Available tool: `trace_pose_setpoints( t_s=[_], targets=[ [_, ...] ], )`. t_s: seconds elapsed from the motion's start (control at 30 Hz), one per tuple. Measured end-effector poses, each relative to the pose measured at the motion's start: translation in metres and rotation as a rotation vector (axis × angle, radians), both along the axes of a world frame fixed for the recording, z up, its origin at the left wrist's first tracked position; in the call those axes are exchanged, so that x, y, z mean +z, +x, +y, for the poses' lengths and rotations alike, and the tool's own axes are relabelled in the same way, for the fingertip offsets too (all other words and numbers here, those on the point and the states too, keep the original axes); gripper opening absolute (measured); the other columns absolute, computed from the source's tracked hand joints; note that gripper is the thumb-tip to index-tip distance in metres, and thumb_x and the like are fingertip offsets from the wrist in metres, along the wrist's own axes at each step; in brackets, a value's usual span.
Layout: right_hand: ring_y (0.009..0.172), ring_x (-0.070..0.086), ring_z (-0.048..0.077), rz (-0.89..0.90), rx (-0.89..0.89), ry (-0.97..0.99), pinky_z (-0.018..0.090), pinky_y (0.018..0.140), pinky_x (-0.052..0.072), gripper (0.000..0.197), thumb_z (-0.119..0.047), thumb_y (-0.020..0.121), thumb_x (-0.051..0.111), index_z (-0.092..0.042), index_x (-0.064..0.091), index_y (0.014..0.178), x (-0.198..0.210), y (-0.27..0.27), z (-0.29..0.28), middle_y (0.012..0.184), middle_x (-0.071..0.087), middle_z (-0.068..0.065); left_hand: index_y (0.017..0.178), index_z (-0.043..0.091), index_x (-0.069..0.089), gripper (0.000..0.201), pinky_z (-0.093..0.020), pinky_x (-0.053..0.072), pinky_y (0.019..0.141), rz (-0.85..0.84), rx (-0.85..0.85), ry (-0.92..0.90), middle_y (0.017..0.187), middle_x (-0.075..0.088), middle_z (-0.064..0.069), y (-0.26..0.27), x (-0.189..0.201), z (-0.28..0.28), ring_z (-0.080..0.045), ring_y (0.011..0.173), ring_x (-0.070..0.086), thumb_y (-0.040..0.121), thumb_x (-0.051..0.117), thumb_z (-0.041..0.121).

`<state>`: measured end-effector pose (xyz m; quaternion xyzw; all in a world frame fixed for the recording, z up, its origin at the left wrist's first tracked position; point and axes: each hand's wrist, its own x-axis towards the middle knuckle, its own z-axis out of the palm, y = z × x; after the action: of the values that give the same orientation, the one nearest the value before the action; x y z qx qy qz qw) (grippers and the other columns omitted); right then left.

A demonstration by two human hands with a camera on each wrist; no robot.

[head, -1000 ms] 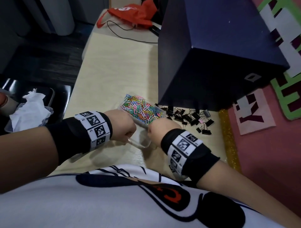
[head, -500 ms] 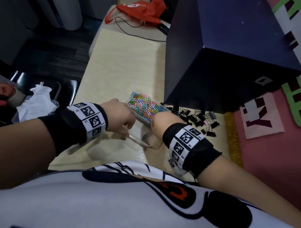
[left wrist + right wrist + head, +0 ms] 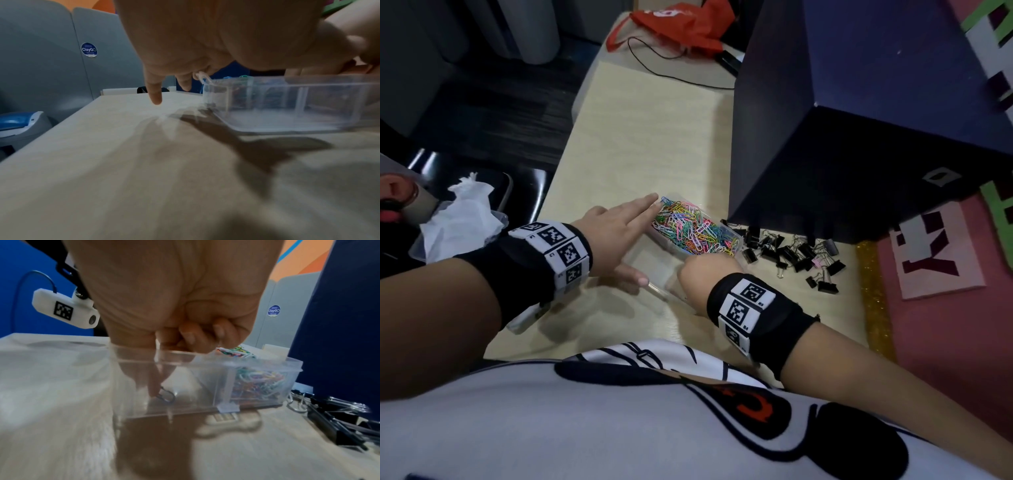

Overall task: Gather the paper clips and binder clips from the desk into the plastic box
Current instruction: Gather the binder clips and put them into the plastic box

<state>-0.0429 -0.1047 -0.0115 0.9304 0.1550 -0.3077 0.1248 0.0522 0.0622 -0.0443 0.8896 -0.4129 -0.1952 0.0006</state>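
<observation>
A clear plastic box [image 3: 654,265] lies on the pale desk. Its far compartment is heaped with coloured paper clips [image 3: 695,233]. My left hand [image 3: 635,229] lies along the box's left side with straight fingers, the thumb at the near rim; the box [image 3: 287,104] fills the right of the left wrist view. My right hand [image 3: 709,270] reaches into the near compartment. In the right wrist view its fingertips [image 3: 156,386] meet on a single paper clip [image 3: 165,396] at the bottom of the box [image 3: 205,369], the other fingers curled. Black binder clips [image 3: 794,255] lie scattered right of the box.
A large dark blue box [image 3: 859,120] stands just behind the binder clips. A red bag [image 3: 681,24] and a black cable lie at the desk's far end. Left of the desk is a black chair holding tissue [image 3: 462,219]. A pink mat [image 3: 941,253] borders the right.
My left hand has uncurled from a fist at the box's near left rim and now stretches along its left side. The right hand stays at the near compartment.
</observation>
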Motion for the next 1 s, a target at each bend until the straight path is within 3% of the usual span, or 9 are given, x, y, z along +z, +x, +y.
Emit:
trace_pose_setpoints(
  t_s=[0.1,0.27,0.37,0.53,0.63,0.77,0.83,0.9,1.0],
  targets=[
    [0.095,0.061,0.028,0.001,-0.036,0.021,0.036,0.066,0.04,0.024,-0.012,0.091,0.051,-0.012,0.062,0.112,0.0,0.0,-0.004,0.11,0.061,0.007,0.15,0.02,-0.01,0.149,-0.041,0.031,0.104,-0.004,-0.021,-0.005,0.159,-0.01,0.004,0.004,-0.002,0.002,-0.015,0.146,0.011,0.029,0.021,0.101],
    [0.091,0.061,0.027,-0.177,-0.353,0.284,0.031,0.071,0.047,0.017,-0.021,0.085,0.05,-0.017,0.063,0.095,0.014,0.007,-0.017,0.101,0.061,0.004,0.152,0.021,-0.001,0.134,-0.041,0.033,0.102,-0.08,0.015,-0.039,0.159,0.004,0.005,0.002,-0.004,0.002,-0.016,0.145,0.015,0.049,0.054,0.087],
    [0.095,0.062,0.028,-0.341,-0.557,0.343,0.033,0.078,0.05,0.024,-0.018,0.088,0.048,-0.014,0.066,0.103,0.021,0.014,-0.033,0.105,0.061,0.007,0.151,0.022,0.004,0.131,-0.041,0.035,0.102,-0.115,0.023,-0.007,0.158,0.009,0.007,0.001,-0.001,0.0,-0.017,0.144,0.019,0.05,0.059,0.085],
    [0.102,0.058,0.029,-0.438,-0.784,0.348,0.034,0.086,0.048,0.026,-0.022,0.093,0.045,-0.015,0.063,0.112,0.005,0.006,-0.062,0.114,0.054,0.01,0.149,0.023,0.01,0.131,-0.043,0.038,0.1,-0.177,0.041,0.058,0.155,0.018,0.007,0.003,0.006,0.0,-0.018,0.14,0.023,0.046,0.052,0.09],
    [0.113,0.047,0.03,-0.487,-0.924,0.278,0.038,0.093,0.045,0.029,-0.027,0.093,0.047,-0.016,0.058,0.117,-0.007,-0.001,-0.083,0.124,0.045,0.01,0.149,0.022,0.01,0.129,-0.044,0.037,0.101,-0.186,0.087,0.068,0.154,0.019,0.007,0.002,0.011,0.003,-0.019,0.139,0.025,0.048,0.054,0.089],
    [0.138,0.019,0.035,-0.282,-0.958,0.283,0.051,0.105,0.033,0.054,-0.042,0.092,0.047,-0.036,0.031,0.143,-0.022,-0.012,-0.098,0.154,0.018,0.0,0.147,0.02,0.024,0.127,-0.045,0.039,0.1,-0.191,0.135,0.049,0.149,0.031,0.002,0.007,0.016,0.013,-0.024,0.132,0.035,0.045,0.055,0.089],
    [0.144,0.003,0.035,-0.151,-0.92,0.246,0.057,0.108,0.025,0.064,-0.047,0.091,0.046,-0.042,0.015,0.147,-0.029,-0.018,-0.1,0.159,0.004,-0.007,0.143,0.018,0.031,0.125,-0.047,0.04,0.098,-0.202,0.142,0.04,0.144,0.038,-0.001,0.008,0.014,0.019,-0.027,0.128,0.04,0.043,0.054,0.089],
    [0.144,0.002,0.035,-0.156,-0.901,0.214,0.055,0.107,0.027,0.063,-0.043,0.093,0.046,-0.04,0.014,0.147,-0.034,-0.023,-0.097,0.159,0.005,-0.006,0.141,0.017,0.035,0.123,-0.048,0.04,0.096,-0.203,0.16,0.021,0.141,0.041,-0.003,0.009,0.012,0.024,-0.029,0.125,0.042,0.042,0.059,0.087],
    [0.137,0.016,0.035,-0.255,-0.866,0.212,0.046,0.101,0.036,0.055,-0.036,0.093,0.046,-0.036,0.026,0.143,-0.037,-0.033,-0.086,0.154,0.018,-0.003,0.14,0.017,0.036,0.122,-0.049,0.039,0.096,-0.212,0.214,-0.001,0.14,0.041,-0.003,0.009,0.011,0.027,-0.029,0.124,0.044,0.042,0.062,0.085]
  ],
)
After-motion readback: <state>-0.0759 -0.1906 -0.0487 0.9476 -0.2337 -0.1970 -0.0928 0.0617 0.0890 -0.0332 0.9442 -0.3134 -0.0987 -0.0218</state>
